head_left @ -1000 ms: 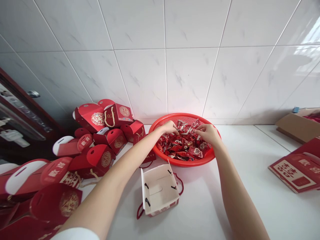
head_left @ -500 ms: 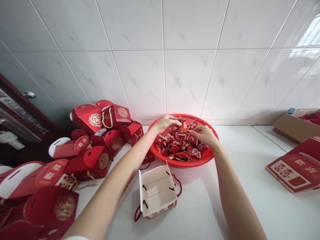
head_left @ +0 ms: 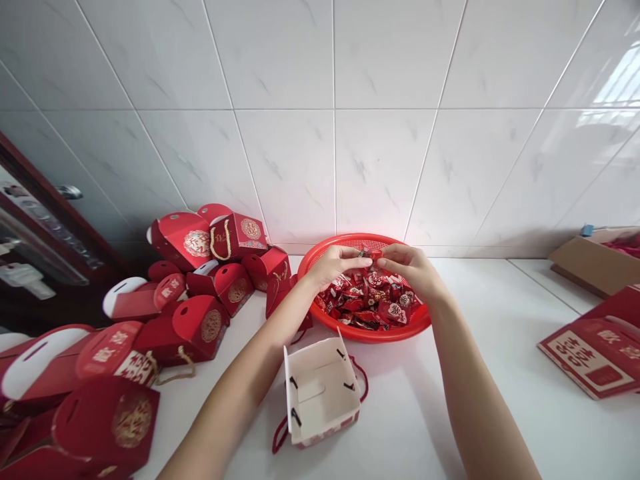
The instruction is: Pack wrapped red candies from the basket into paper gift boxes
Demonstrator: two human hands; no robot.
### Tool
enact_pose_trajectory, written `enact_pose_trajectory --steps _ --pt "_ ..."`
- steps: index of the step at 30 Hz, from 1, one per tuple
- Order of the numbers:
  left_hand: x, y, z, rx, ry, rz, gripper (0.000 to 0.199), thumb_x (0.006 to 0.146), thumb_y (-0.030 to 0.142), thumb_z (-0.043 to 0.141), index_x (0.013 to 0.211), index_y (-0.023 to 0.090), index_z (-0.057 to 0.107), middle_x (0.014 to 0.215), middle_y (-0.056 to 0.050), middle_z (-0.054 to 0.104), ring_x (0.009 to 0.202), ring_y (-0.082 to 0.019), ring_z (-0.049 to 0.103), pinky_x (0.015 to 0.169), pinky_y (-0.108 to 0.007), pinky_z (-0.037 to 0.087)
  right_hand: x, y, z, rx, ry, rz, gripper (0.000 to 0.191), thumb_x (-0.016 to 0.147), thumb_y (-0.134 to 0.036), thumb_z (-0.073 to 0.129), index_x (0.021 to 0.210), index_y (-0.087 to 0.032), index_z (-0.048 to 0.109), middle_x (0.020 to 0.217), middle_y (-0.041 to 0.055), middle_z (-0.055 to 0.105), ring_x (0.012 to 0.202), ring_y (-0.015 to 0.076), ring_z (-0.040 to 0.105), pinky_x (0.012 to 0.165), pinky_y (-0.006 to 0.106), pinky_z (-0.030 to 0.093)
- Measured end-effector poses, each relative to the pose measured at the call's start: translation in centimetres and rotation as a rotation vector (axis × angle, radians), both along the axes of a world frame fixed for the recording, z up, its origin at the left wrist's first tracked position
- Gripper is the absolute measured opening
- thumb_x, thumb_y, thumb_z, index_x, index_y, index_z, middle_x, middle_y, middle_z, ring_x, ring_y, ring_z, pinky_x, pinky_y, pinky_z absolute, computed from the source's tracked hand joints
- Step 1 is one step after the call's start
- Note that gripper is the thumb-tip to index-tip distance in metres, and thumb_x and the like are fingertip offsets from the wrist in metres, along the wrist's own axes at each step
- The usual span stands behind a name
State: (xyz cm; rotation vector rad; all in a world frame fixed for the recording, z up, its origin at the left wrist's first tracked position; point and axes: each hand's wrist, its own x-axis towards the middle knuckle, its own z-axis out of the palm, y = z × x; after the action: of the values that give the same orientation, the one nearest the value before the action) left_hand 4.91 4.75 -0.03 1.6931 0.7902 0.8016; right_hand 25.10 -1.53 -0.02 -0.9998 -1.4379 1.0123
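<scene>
Both my hands are over the red plastic basket [head_left: 370, 335], which holds many red-wrapped candies [head_left: 370, 300]. My left hand [head_left: 334, 265] is closed, thumb and fingers pinching red wrapped candy [head_left: 370, 254] above the pile. Close beside it, the fingers of my right hand [head_left: 416, 268] are also closed on red wrapped candy, the fingertips of both hands nearly meeting. Exactly how many pieces each hand has is hidden. In front of the basket sits an open gift box [head_left: 320, 393], white inside, with dark red cord handles.
Several red gift boxes [head_left: 200, 327] crowd the left side of the white counter [head_left: 400, 400]. At the right lie flat red boxes [head_left: 590, 353] and a brown cardboard box [head_left: 585, 263] with red contents. A tiled wall [head_left: 385, 173] stands behind.
My hands have come closer together above the candies, and both have closed their fingers on wrapped candy. The view has shifted slightly; the basket and boxes stay in place.
</scene>
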Motion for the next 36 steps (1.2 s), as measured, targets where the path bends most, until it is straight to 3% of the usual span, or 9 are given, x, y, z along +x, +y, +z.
enact_pose_trajectory --steps 4,7,12,18,23,28,36 --pt "-0.4 -1.1 -0.3 -0.147 -0.162 0.074 0.050 0.062 0.065 0.084 0.079 0.019 0.073 0.086 -0.004 0.073 0.087 -0.021 0.068 0.084 -0.034 0.054 -0.5 -0.2 0.2 0.029 -0.029 -0.098 0.044 0.071 -0.056 0.086 0.092 -0.019 0.073 0.085 0.0054 0.078 0.078 0.0209 0.072 0.079 0.037 0.059" --pt "-0.7 -1.6 -0.4 -0.117 -0.165 0.099 0.048 0.059 0.061 0.088 0.075 0.019 0.070 0.079 -0.002 0.070 0.079 -0.018 0.064 0.077 -0.031 0.051 -0.8 -0.4 0.3 0.023 -0.025 -0.125 0.039 0.072 -0.051 0.085 0.092 -0.019 0.075 0.084 0.0046 0.077 0.077 0.0212 0.073 0.080 0.038 0.059" --pt "-1.2 -1.7 -0.9 -0.029 -0.055 0.176 0.050 0.060 0.059 0.089 0.063 0.020 0.059 0.065 0.004 0.058 0.064 -0.012 0.053 0.063 -0.028 0.042 -1.1 -0.8 0.5 0.007 -0.046 -0.129 0.029 0.074 -0.040 0.083 0.096 -0.020 0.080 0.094 0.0060 0.079 0.092 0.0240 0.074 0.086 0.038 0.059" --pt "-1.0 -1.6 -1.1 -0.039 -0.154 0.144 0.053 0.044 0.051 0.096 0.069 0.019 0.062 0.076 0.002 0.065 0.078 -0.016 0.062 0.077 -0.031 0.050 -1.7 -0.7 0.5 0.002 -0.076 -0.089 0.036 0.073 -0.043 0.085 0.100 -0.020 0.079 0.103 0.0084 0.079 0.096 0.0248 0.074 0.086 0.039 0.060" --pt "-1.0 -1.8 -0.9 -0.068 -0.226 0.113 0.050 0.050 0.042 0.095 0.091 0.018 0.076 0.102 -0.006 0.076 0.101 -0.023 0.068 0.092 -0.035 0.051 -2.1 -0.7 0.6 -0.067 -0.141 0.038 0.032 0.076 -0.046 0.081 0.094 -0.019 0.079 0.088 0.0058 0.078 0.077 0.0213 0.073 0.075 0.037 0.061" --pt "-1.2 -2.1 -0.8 -0.066 -0.229 0.085 0.037 0.067 0.049 0.085 0.088 0.018 0.080 0.097 -0.006 0.078 0.098 -0.023 0.069 0.087 -0.034 0.052 -2.5 -0.8 0.6 -0.057 -0.270 -0.013 0.024 0.078 -0.040 0.077 0.089 -0.019 0.078 0.069 0.0002 0.069 0.055 0.0151 0.061 0.056 0.031 0.052" --pt "-1.3 -2.2 -0.9 -0.030 -0.139 0.030 0.039 0.073 0.046 0.084 0.102 0.020 0.082 0.113 -0.007 0.079 0.110 -0.027 0.069 0.094 -0.035 0.052 -2.1 -1.1 1.0 -0.082 -0.296 -0.120 0.033 0.079 -0.045 0.073 0.097 -0.019 0.080 0.070 0.0010 0.068 0.060 0.0149 0.057 0.057 0.029 0.047"
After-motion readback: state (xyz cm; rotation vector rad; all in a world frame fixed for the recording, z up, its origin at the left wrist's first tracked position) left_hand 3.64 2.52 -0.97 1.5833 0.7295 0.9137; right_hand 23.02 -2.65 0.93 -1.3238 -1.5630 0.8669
